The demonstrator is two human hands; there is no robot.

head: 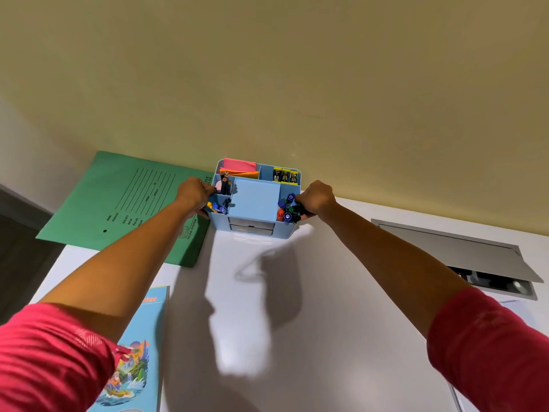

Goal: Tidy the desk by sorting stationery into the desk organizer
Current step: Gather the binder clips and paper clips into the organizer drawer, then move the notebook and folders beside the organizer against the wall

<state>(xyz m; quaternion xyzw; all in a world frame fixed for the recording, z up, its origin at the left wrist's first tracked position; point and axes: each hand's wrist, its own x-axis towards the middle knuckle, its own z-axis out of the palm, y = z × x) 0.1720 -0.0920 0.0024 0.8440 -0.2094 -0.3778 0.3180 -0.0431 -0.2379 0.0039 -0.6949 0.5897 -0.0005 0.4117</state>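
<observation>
While a picture book [133,352] lies nearer than the organizer [255,200] on the white worktop [341,292], the left hand [194,194] curls round the organizer's left side and the right hand [316,199] round its right, probably to square it against the room wall [297,84] just behind. Pens [286,209] and sticky notes [239,165] already fill it.

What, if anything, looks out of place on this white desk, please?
The green paper file folder lies askew, its corner overhanging the white desk's left edge. The grey metal cable hatch stands open.
</observation>
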